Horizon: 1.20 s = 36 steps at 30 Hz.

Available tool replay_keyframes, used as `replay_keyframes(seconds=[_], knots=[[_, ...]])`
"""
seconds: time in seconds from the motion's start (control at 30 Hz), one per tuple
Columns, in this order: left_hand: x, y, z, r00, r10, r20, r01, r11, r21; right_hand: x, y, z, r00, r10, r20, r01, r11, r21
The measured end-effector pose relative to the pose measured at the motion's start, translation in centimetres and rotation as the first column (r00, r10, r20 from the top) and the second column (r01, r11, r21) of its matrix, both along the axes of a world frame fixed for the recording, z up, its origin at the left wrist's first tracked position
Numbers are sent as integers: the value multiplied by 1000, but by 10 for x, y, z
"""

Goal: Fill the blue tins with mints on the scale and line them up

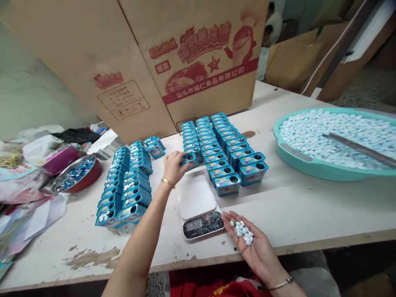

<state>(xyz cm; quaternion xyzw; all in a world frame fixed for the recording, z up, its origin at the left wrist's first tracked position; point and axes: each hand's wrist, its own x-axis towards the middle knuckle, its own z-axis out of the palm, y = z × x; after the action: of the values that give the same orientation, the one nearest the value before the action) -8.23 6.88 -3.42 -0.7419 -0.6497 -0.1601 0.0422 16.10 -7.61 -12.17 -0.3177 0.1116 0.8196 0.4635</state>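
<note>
Left forearm point(139, 251) nearest | left hand point(173, 166) pinches blue box point(192, 159) | right hand point(258, 249) spread, cupping candies point(239, 229), nearer-right of grip | rows left of grip point(135, 194), some candy-topped, look filled; rows right of grip point(227, 185) seem unfilled

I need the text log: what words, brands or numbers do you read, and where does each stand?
"板装": cardboard carton, upper label.
"造型美味糖": same carton, large stylized title; the title left of it and the English line below are too blurred.
"汕头市福仁食品有限公司": same carton, dark red band.
"1532", apparently: digital scale display; any decimal point is unclear.
Blue candy containers: lettering too small.
Carton's left panel: too blurred.
</note>
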Motion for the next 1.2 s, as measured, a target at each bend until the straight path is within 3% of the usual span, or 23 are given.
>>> replay_keyframes(seconds=[0.1, 0.27, 0.4, 0.53, 0.63, 0.8, 0.9, 1.03, 1.1, 1.2], knots=[[1, 27, -17, 999, -30, -21, 29, 999, -28, -1, -1, -1, 1000, 0, -12, 0, 1000, 8], [1, 38, -37, 998, -3, -69, 2, 1000, -24, 2, 0, 0, 1000, -1, -26, 0, 999, -43], [-33, 56, -28, 970, 219, -108, -216, 976, 38, 7, 8, -5, 1000, -2, 28, 5, 995, -95], [-92, 82, -9, 851, 502, -154, -498, 865, 67, 3, 23, -9, 994, -12, 106, 21, 997, -76], [-123, 93, -1, 811, 540, -227, -549, 835, 25, -4, 33, -8, 993, 26, 112, -17, 997, -81], [-132, 95, 9, 847, 388, -363, -441, 895, -71, -13, 43, -3, 996, 23, 86, -19, 999, -47], [-125, 79, 25, 866, 274, -418, -362, 921, -144, -17, 47, 0, 993, 49, 109, -44, 998, -41], [-97, 26, 57, 893, 114, -435, -230, 947, -224, -21, 53, 0, 979, 122, 164, -122, 993, -10], [-71, -7, 70, 902, -62, -427, -61, 961, -270, -23, 56, -1, 972, 141, 187, -144, 990, 2], [-26, -46, 75, 899, -245, -362, 101, 922, -375, -29, 59, -2, 966, 166, 196, -171, 985, 8]])
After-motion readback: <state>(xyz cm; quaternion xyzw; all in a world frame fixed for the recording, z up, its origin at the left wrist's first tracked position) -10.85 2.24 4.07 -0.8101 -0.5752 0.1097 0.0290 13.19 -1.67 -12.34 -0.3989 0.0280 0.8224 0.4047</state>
